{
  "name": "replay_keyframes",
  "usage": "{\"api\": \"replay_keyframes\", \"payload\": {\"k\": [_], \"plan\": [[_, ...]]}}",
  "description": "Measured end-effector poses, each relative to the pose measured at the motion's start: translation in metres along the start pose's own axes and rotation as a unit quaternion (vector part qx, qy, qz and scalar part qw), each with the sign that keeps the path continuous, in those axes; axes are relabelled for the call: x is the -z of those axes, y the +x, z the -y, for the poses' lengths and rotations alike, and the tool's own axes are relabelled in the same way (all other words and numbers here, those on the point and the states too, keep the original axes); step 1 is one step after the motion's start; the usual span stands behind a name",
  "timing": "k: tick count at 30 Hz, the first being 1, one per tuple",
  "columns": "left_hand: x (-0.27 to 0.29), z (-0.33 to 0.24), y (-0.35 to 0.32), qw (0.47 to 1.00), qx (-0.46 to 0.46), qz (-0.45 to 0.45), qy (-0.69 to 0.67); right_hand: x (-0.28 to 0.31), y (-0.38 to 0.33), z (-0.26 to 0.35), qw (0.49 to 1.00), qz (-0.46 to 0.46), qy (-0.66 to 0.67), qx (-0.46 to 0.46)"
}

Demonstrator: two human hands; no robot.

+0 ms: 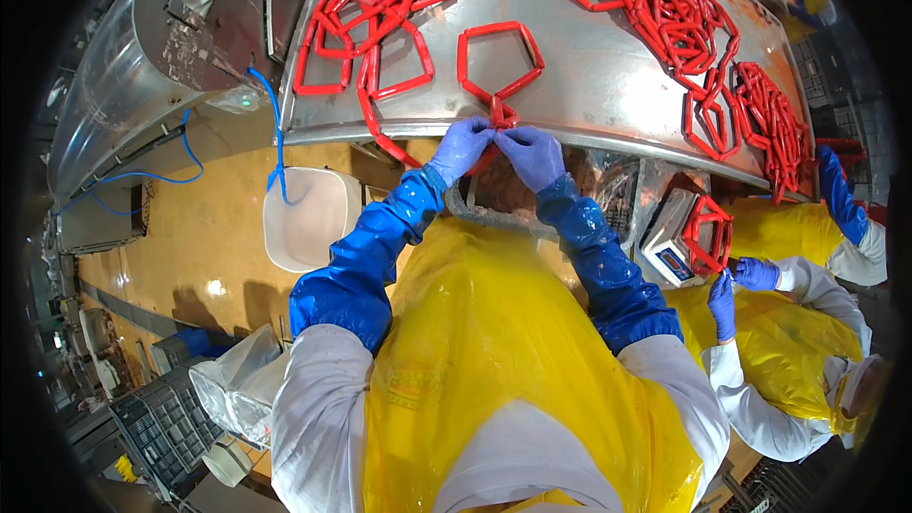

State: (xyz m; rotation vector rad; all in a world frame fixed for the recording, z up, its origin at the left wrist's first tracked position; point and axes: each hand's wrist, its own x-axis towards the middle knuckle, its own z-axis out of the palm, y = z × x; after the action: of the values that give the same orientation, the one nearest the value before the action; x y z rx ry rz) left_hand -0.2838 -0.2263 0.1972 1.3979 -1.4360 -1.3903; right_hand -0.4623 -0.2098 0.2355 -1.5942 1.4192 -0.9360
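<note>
At the near edge of a steel table, my two blue-gloved hands meet at the end of a string of red sausages. My left hand pinches it with closed fingers, and my right hand does the same right beside it. Beyond my fingers, the links lie on the metal in a five-sided loop. A red link also hangs below the edge near my left wrist. The exact spot between my fingertips is too small to make out. Left of my hands lies a tangled heap of linked red sausages.
A larger pile of sausages covers the table's right side. Left below the edge stands a white bin, with a blue hose hanging at it. Right of me, a co-worker's gloved hands are by a scale bearing sausages.
</note>
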Motion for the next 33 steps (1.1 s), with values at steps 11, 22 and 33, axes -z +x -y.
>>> {"api": "replay_keyframes", "payload": {"k": [11,22,33], "plan": [[-0.004,0.001,-0.023,0.987,-0.107,0.046,0.109,0.008,-0.015,-0.063,0.968,0.092,0.163,-0.169],[0.19,-0.211,0.188,0.92,-0.378,-0.081,0.054,0.059,0.109,0.108,0.987,0.079,0.078,0.114],[0.252,-0.034,-0.016,0.871,-0.115,-0.474,-0.056,0.051,-0.1,-0.158,0.865,0.432,-0.148,-0.208]]}}
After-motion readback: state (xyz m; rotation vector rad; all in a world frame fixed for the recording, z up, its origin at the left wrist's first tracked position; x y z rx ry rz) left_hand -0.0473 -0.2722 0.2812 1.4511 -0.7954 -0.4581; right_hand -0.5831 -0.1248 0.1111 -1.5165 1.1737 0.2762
